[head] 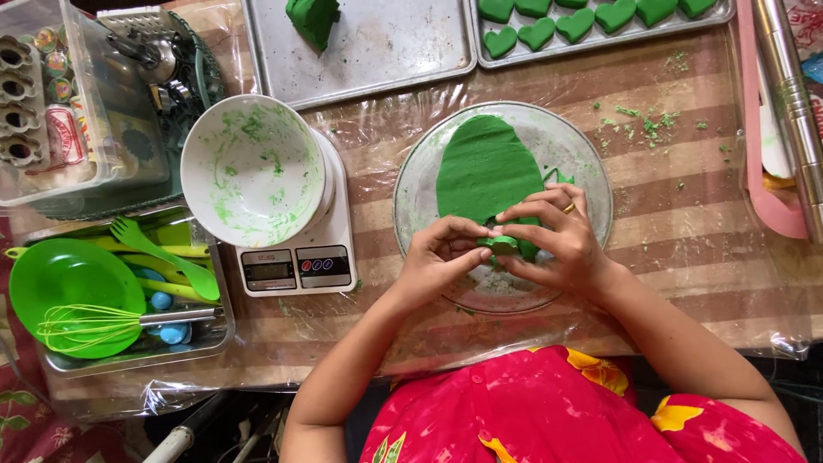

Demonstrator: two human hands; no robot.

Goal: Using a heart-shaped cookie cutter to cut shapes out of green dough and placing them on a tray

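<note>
A flattened sheet of green dough [485, 168] lies on a round glass plate [583, 163]. At its near edge, my left hand [439, 257] and my right hand [553, 242] meet over a small green piece [500, 245], likely a cutter or a cut dough shape, pinched between the fingertips of both. A ring sits on a right-hand finger. A metal tray [600, 41] at the back holds several green heart-shaped dough pieces [537, 33].
A second metal tray [386, 43] carries a lump of green dough [313, 17]. A smeared white bowl [253, 170] sits on a kitchen scale [296, 267]. At left a tray holds a green bowl [64, 287], whisk and fork. A rolling pin [793, 94] lies at right. Crumbs dot the plastic-covered table.
</note>
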